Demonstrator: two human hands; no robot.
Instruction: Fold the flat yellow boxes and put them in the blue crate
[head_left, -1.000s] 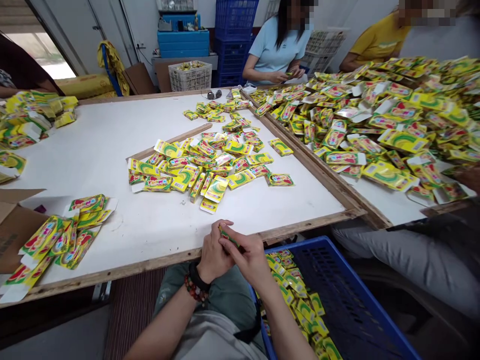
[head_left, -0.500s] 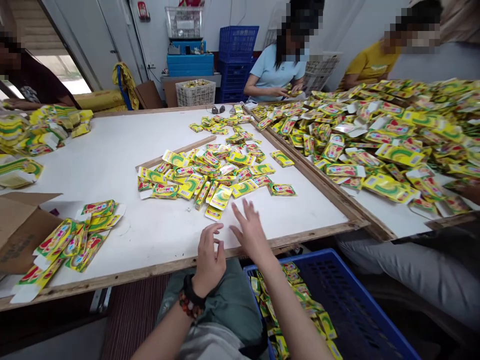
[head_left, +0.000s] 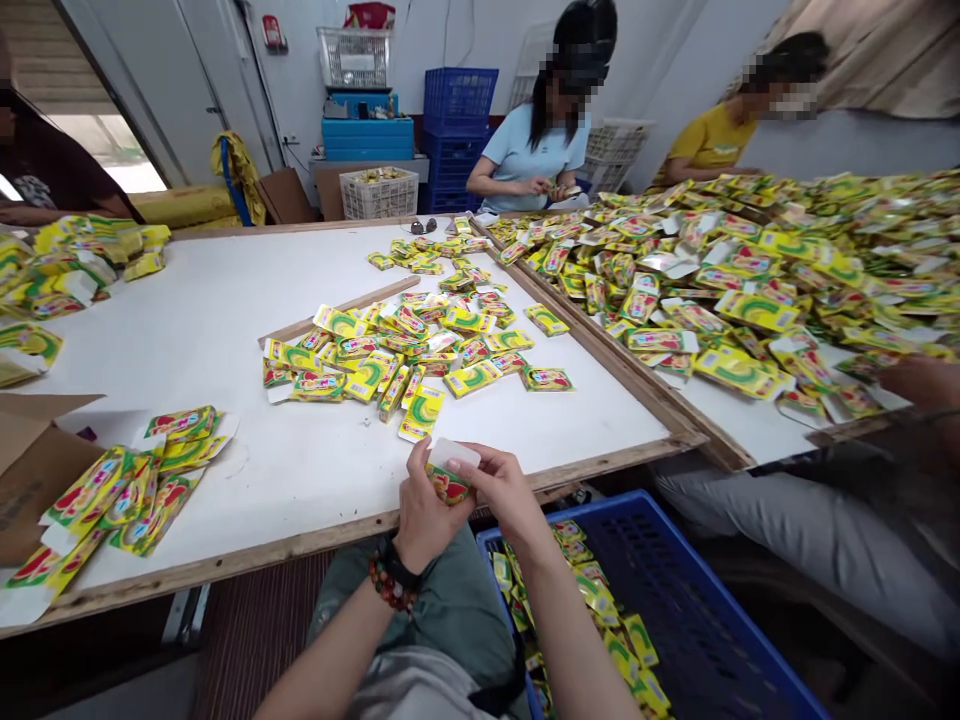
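**While held just above wooden table edge (head_left: 300,541), small yellow carton (head_left: 448,484) was gripped by L hand (head_left: 422,508) & R hand (head_left: 504,492)**

Head view: carton was held upright btwn both hands, white flap (head_left: 454,453) pointing up & away from person, red-printed face turned toward camera. L hand was closed around lower part, fingers curled up its side. R hand was partly closed, fingertips (head_left: 466,465) pressed near flap end. Neither hand was open; carton was not resting on anything.

Low on R side, blue plastic crate (head_left: 639,513) was seen beside person's legs, w/ similar cartons (head_left: 592,595) lying loose inside. Beaded bracelet (head_left: 386,585) & black band (head_left: 403,566) were worn on L wrist.

On white table board (head_left: 225,340), loose carton pile (head_left: 390,350) was spread ahead of hands, w/ wooden strip (head_left: 337,310) along its far-left side. Further cartons (head_left: 135,490) lay nearer L edge, next to cardboard box (head_left: 37,470). Much bigger heap (head_left: 750,270) was piled on adjoining table to R. Co-worker in blue shirt (head_left: 525,165) was seated across, handling a small item; another person's hand (head_left: 922,380) was seen at R edge.
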